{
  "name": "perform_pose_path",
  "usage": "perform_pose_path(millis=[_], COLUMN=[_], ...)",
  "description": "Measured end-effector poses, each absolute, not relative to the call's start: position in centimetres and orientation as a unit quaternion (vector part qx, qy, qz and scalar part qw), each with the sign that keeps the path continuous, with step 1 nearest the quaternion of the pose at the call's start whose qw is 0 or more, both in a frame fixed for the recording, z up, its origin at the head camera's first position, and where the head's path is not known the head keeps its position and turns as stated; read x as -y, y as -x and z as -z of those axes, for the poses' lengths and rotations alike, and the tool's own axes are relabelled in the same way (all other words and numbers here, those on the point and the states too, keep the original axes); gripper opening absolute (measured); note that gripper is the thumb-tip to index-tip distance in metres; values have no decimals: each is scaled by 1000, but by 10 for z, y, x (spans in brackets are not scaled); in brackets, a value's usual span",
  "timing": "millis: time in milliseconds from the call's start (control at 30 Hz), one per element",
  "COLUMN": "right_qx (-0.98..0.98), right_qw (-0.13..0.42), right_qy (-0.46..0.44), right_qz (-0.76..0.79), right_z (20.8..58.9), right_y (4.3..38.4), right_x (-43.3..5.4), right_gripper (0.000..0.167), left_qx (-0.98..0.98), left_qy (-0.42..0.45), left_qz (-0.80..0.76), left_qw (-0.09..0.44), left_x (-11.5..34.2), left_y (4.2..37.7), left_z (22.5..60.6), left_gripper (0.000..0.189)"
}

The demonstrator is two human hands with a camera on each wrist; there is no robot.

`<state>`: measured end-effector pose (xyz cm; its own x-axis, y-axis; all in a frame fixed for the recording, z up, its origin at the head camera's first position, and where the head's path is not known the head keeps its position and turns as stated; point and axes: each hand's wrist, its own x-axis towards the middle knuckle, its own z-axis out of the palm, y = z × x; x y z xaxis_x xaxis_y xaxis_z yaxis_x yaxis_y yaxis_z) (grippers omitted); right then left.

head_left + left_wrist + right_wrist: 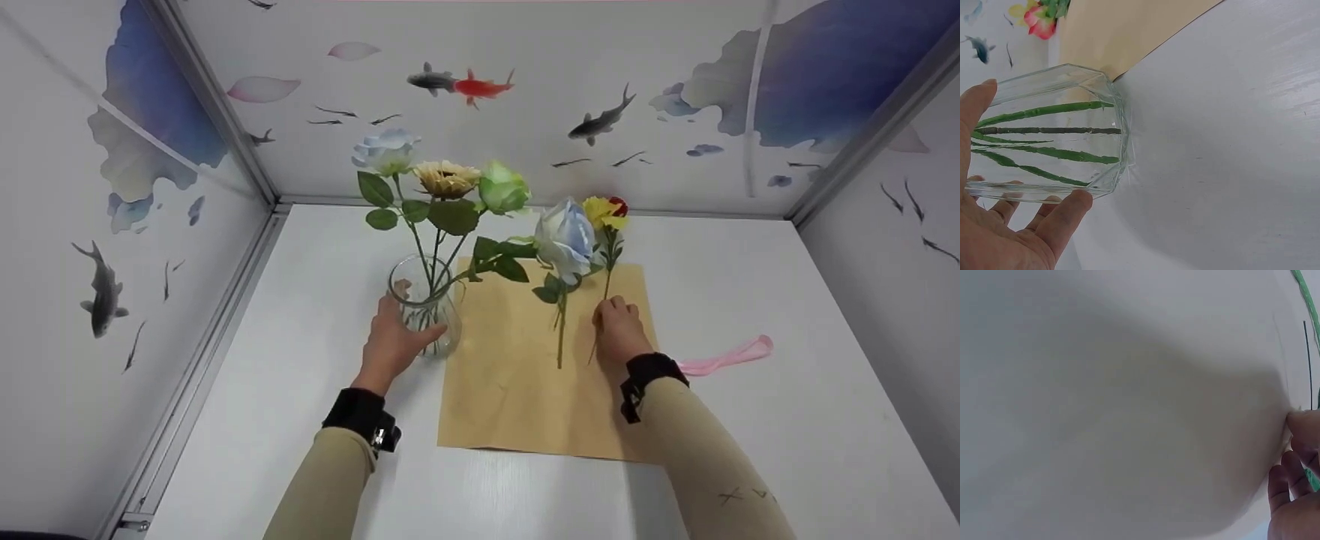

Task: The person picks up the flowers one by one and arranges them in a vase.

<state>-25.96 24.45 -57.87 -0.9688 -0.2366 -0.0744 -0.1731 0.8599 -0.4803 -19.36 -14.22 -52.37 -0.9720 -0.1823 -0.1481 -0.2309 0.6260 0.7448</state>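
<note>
My left hand (394, 337) grips a clear glass vase (450, 326), thumb on one side and fingers on the other. Several green stems (1044, 112) stand inside it, with a pale blue rose (386, 152), a tan sunflower (446, 180) and a green rose (502, 187) above the rim. My right hand (622, 330) pinches a thin stem (608, 281) below a yellow flower (600, 211) and a red flower (618, 206); which bloom this stem bears, I cannot tell. Left of that hand, a large white-blue rose (566, 240) lies over the paper.
Brown wrapping paper (510, 405) lies flat on the white table (787, 450), under the right hand. A pink ribbon (727, 358) lies on the table to its right. Printed wall panels (525, 45) enclose the table at the back and both sides.
</note>
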Motion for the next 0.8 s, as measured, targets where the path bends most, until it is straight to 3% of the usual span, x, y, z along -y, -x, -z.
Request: perform_pose_path(millis=[233, 500, 800], right_qx=[-946, -900, -859], right_qw=[31, 36, 57], right_qy=[105, -31, -105], right_qz=[305, 434, 498], right_z=[579, 565, 547], right_y=[263, 267, 267], right_x=[-249, -246, -238], right_gripper=[7, 31, 31], left_qx=[-906, -903, -903], left_qy=[110, 110, 116], left_qz=[-409, -414, -413], left_qw=[25, 25, 30], left_x=[142, 142, 141], left_y=[194, 195, 195], left_z=[525, 525, 524], left_gripper=[104, 105, 106])
